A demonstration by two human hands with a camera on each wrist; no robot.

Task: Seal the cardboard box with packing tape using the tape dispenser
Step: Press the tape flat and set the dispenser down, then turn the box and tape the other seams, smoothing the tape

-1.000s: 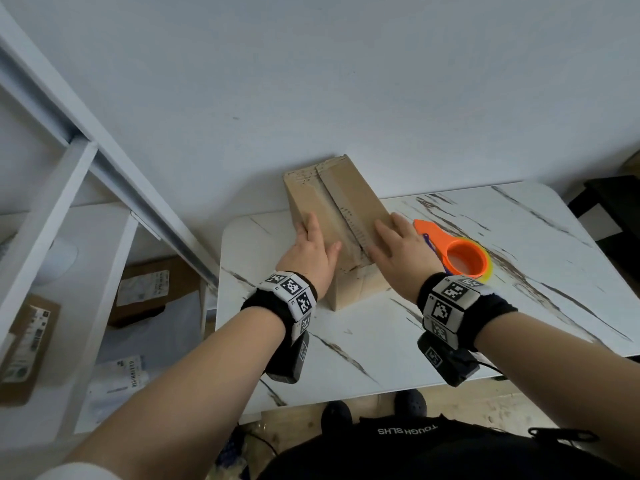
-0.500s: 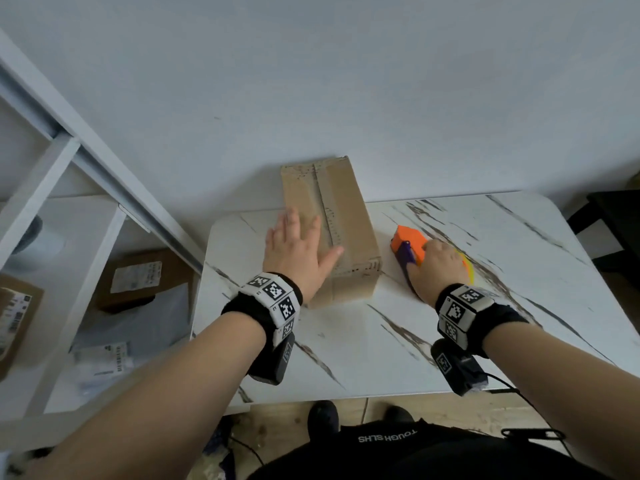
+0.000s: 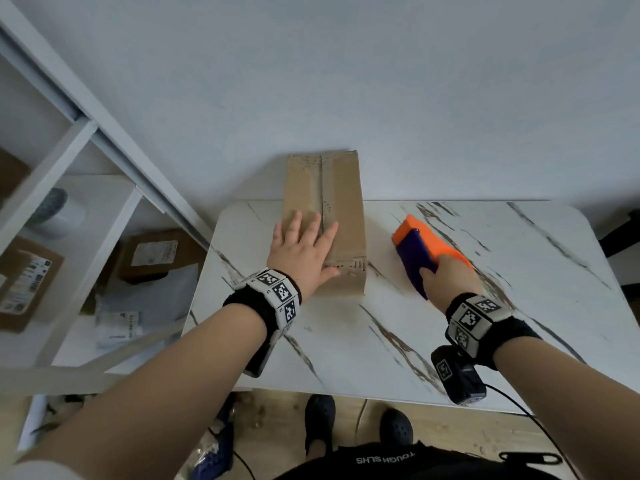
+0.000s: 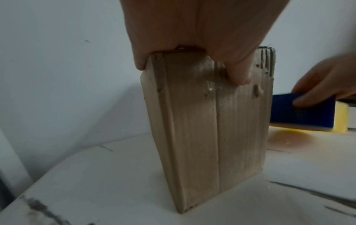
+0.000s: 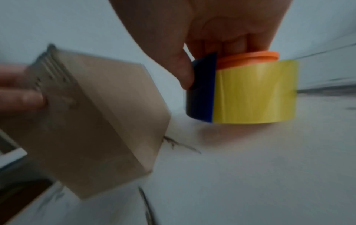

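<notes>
A tall brown cardboard box [image 3: 343, 216] stands on the white marble table [image 3: 381, 341], its top flaps closed along a centre seam. My left hand [image 3: 304, 247] lies flat on the box top with straight fingers, the thumb over the near edge [image 4: 237, 73]. To the right, an orange and blue tape dispenser [image 3: 415, 247] with a yellow tape roll [image 5: 254, 92] sits on the table. My right hand [image 3: 446, 282] grips it, the thumb on the blue blade guard [image 5: 202, 91] and the fingers curled over the orange hub [image 5: 250, 57].
White wall runs behind the table. A white shelf frame [image 3: 69, 143] stands at the left, with parcels [image 3: 156, 254] on the floor below it. My feet [image 3: 356, 427] show under the table's near edge.
My right hand left the box top, moved right and took hold of the tape dispenser. The box now stands squarer to me under my left hand.
</notes>
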